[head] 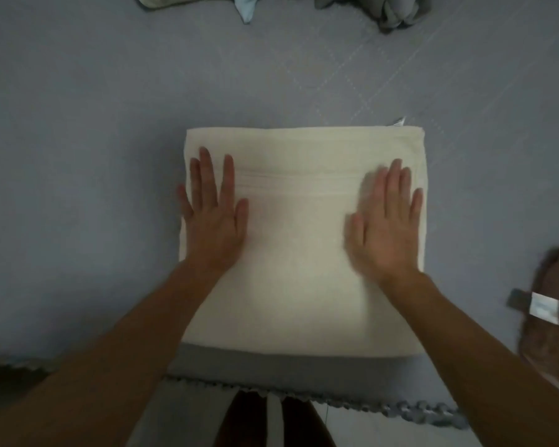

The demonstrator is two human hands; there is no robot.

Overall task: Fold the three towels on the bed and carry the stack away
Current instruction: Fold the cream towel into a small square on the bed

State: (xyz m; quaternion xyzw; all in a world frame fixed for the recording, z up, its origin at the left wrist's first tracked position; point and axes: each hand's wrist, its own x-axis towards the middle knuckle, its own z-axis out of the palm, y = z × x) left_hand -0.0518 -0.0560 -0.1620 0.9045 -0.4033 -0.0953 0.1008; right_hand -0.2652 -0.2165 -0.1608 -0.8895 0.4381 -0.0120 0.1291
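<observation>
**Both palms flat on a folded cream towel**

At the far left lies the bare grey-blue cover of the bed (78,140), its trimmed edge running along the bottom of the view. Next comes the left hand (215,217), laid palm-down on the left part of the cream towel (304,253), fingers (207,175) straight and slightly spread, gripping nothing; the little finger reaches over the towel's left border. The towel itself is folded into a near-square block in the middle of the bed close to the near edge, with a woven band across its upper part and a small label poking out at its far right corner. The right hand (388,227) rests flat on the towel's right part, fingers straight and close together, slightly blurred. Further right, at the frame's edge, a brown towel (555,317) lies bunched on the bed, apart from the cream one, with a white tag showing. Crumpled pale fabrics (397,11) sit along the far top edge.
</observation>
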